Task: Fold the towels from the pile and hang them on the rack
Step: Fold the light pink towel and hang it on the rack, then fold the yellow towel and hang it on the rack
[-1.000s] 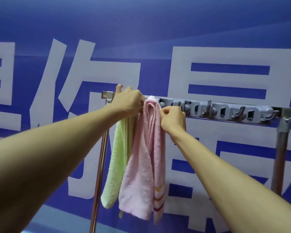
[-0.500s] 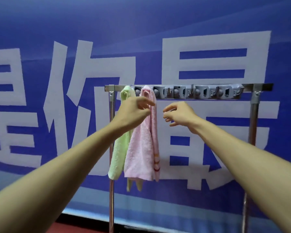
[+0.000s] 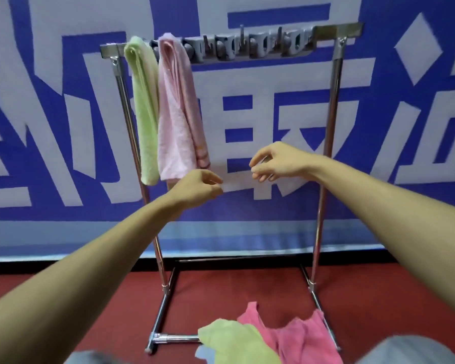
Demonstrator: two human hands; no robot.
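Observation:
A metal rack stands against the blue wall. From the left end of its top bar hang a folded green towel and, beside it, a folded pale pink towel with stripes near the hem. My left hand hovers just below the pink towel, fingers loosely curled, holding nothing. My right hand is in mid-air to the right, fingers apart and empty. At the bottom edge lies a pile with a green towel and a darker pink towel.
A grey strip of hooks runs along the top bar to the right of the hung towels. The rack's base frame rests on red floor. My knees show at the bottom edge, either side of the pile.
Both hands have let go of the pink towel on the bar and dropped away from it. My view has tilted down, bringing the floor and the pile into sight.

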